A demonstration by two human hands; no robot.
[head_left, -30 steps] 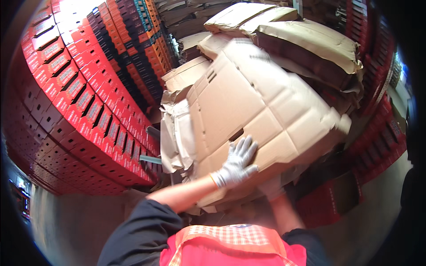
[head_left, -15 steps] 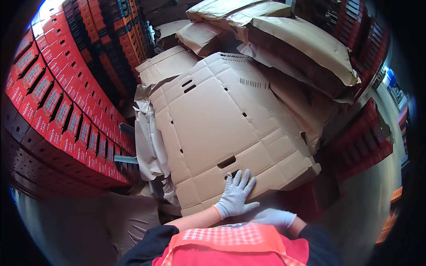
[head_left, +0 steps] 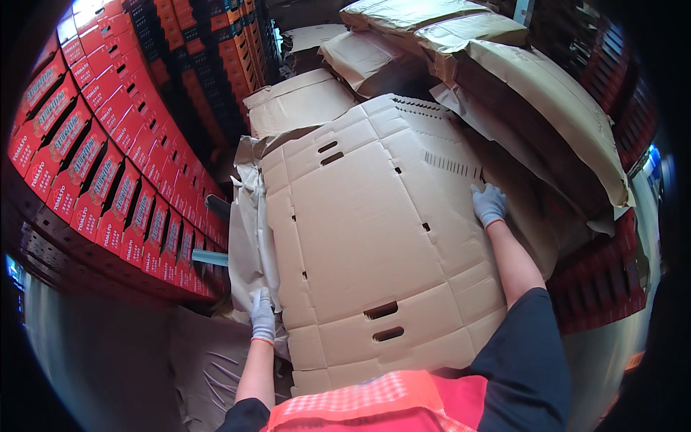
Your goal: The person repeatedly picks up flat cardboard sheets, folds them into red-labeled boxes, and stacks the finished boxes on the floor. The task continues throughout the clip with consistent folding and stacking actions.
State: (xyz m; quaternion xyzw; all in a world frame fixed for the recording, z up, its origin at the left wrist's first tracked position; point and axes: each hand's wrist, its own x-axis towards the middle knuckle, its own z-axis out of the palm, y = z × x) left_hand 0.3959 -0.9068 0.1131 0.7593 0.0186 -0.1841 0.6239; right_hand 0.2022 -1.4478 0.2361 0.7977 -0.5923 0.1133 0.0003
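Note:
A flat brown cardboard box blank [head_left: 353,237], with creases, slots and oval hand holes, lies on top of a stack in front of me. My left hand [head_left: 263,317], in a pale grey knitted glove, is at its lower left edge beside crumpled brown wrapping paper [head_left: 248,237]. Its fingers are stretched out, pointing away from me. My right hand [head_left: 490,204], gloved alike, rests at the blank's right edge, near the row of short slits. Its fingers look apart. Whether any fingertips reach under the edges is hidden.
Red printed cartons [head_left: 108,180] stand in a tall wall on the left, with dark and orange cartons [head_left: 209,65] behind. Paper-wrapped bundles [head_left: 547,108] are piled at the back and right. A metal bar [head_left: 210,257] sticks out left of the stack. Red cartons [head_left: 601,288] sit low right.
My left hand has moved off the blank's near flap to its left edge. My right hand has swung from near my body out to the right edge. The view has shifted slightly.

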